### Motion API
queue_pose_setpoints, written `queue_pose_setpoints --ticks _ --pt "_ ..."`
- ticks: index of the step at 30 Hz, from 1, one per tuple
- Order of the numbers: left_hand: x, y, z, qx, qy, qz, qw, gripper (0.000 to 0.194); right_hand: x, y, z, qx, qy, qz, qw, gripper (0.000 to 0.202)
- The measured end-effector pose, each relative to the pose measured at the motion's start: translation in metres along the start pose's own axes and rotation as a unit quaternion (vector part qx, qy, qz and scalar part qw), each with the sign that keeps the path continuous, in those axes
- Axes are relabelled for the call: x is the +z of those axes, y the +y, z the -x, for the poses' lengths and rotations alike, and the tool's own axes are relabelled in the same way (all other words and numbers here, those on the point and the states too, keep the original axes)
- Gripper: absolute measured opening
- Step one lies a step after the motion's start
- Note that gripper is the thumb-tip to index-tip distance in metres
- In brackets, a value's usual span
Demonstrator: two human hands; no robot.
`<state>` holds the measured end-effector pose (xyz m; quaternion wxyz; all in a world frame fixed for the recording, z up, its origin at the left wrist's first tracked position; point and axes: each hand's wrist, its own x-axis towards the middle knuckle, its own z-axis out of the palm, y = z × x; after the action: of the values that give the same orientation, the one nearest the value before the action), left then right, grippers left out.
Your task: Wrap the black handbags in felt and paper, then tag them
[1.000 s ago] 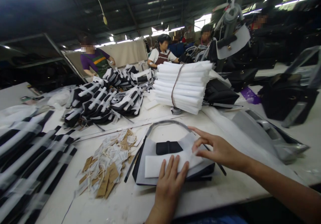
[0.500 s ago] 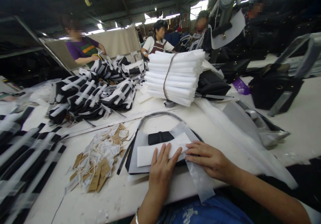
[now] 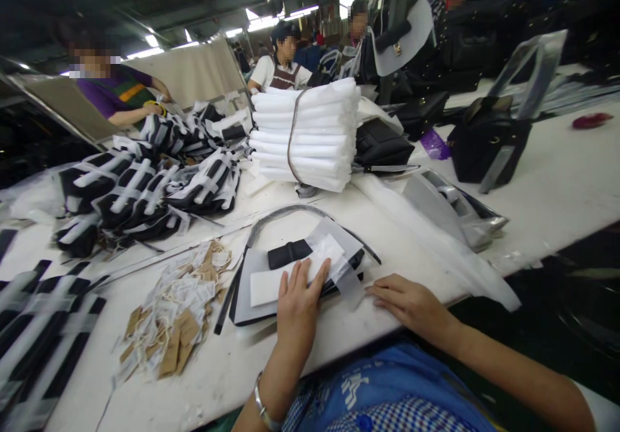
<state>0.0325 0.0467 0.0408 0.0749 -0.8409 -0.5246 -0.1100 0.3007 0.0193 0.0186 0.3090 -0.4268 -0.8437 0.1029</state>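
A black bag (image 3: 289,254) with a curved handle lies flat near the table's front edge, partly covered by a grey-white sheet. Across its front rests a white foam strip (image 3: 265,288). My left hand (image 3: 300,303) lies on that strip, fingers spread. A translucent plastic piece (image 3: 349,282) hangs over the bag's right side. Just right of it, my right hand (image 3: 411,306) rests at the table with fingers stretched out, apart from the bag.
Left of the bag lie brown and white tags (image 3: 181,329). Behind are wrapped black bags (image 3: 130,193) and a tied white foam stack (image 3: 305,138). A translucent sheet (image 3: 436,241) stretches along the right. Other people stand across the table (image 3: 547,212).
My right hand has moved off the bag's right side toward the right. The plastic piece there now lies closer to the bag. The camera view has shifted right.
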Motion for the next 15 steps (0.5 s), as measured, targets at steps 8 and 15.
queue_pose_setpoints --ticks 8,15 --pt "-0.005 0.002 -0.002 -0.006 -0.019 -0.001 1.0 0.091 0.03 0.005 -0.023 0.014 -0.07 0.095 0.993 0.013" --pt "-0.004 0.005 -0.001 -0.005 -0.011 -0.007 1.0 0.095 0.036 0.001 -0.019 -0.032 -0.044 0.139 0.989 0.029"
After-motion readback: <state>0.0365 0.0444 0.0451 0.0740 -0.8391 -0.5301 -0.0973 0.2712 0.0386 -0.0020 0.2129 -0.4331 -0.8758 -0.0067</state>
